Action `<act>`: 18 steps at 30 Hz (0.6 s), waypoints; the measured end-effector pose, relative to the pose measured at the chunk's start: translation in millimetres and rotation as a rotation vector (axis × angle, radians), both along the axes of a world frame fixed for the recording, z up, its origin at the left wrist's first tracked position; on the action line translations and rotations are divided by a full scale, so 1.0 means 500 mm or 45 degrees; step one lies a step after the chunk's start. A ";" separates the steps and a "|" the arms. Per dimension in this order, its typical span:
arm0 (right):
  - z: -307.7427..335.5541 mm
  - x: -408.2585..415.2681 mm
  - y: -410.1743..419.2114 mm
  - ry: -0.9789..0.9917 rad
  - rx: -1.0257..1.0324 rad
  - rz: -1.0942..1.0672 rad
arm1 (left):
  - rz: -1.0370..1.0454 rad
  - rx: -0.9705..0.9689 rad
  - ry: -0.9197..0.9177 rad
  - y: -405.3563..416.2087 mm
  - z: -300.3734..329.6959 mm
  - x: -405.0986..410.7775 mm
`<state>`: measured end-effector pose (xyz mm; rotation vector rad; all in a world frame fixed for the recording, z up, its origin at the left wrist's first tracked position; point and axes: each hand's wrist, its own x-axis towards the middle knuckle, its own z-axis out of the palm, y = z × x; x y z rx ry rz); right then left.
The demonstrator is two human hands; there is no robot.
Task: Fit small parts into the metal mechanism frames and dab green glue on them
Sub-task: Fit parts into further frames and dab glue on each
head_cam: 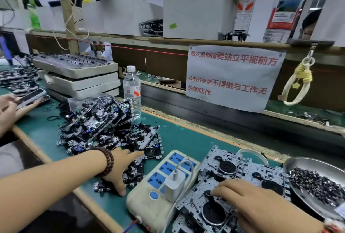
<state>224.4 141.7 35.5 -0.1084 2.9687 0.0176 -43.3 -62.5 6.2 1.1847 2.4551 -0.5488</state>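
Observation:
A heap of metal mechanism frames (99,126) lies on the green bench at centre left. My left hand (121,169), a bead bracelet on its wrist, reaches into the near edge of the heap, its straight fingers lying flat on one frame (134,174). At lower right, several frames (233,169) lie side by side. My right hand (248,199) rests on the nearest of them, fingers bent, fingertips at a small dark part beside a black wheel. A metal dish of small dark parts (315,186) stands at the right edge. No green glue is in view.
A white power strip with blue sockets and a plugged charger (166,180) lies between my hands. A water bottle (132,90) stands behind the heap, with stacked foam trays (78,77) to its left. Another person's hands (9,109) hold a phone at far left.

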 end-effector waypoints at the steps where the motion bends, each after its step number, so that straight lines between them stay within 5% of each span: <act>1: 0.002 -0.001 0.000 0.008 -0.005 0.002 | -0.013 0.032 -0.008 -0.001 0.000 -0.002; 10: -0.004 0.019 0.022 0.138 -0.008 -0.003 | -0.037 0.501 0.005 -0.040 -0.013 -0.009; 18: 0.008 0.035 0.035 0.206 -0.124 -0.077 | 0.357 1.502 -0.592 0.025 0.110 0.077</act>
